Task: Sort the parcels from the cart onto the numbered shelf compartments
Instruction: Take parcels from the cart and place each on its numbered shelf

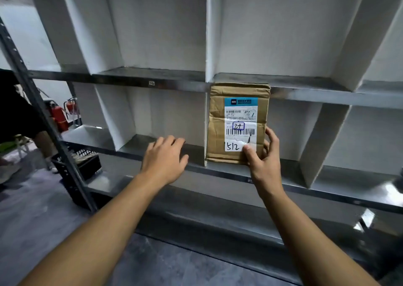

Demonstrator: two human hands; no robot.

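While the right hand (pixel 265 161) clamps the lower right corner of the brown parcel (pixel 218 115), thumb pressed on its white label (pixel 239 133) and fingers curled round the side edge, the parcel stands upright in a lower-row compartment of the shelf (pixel 327 98). It rises just above and to the left of that hand, and its far edge lies against the white divider (pixel 206 119). The left hand (pixel 164 162) is spread and relaxed, holding nothing. It hovers at the front lip of the neighbouring compartment, on the far side of the divider from the parcel. I judge this one parcel as good as placed: its base seems to rest on the shelf floor, and only letting go is left. Whether the compartment matches the handwritten number on the label cannot be checked, since the small number tag (pixel 151 83) above the left hand is too blurred to read. No other parcel shows beyond either hand, and the cart is out of view, so how many parcels are left cannot be told. The sorting looks to be at an early stage.
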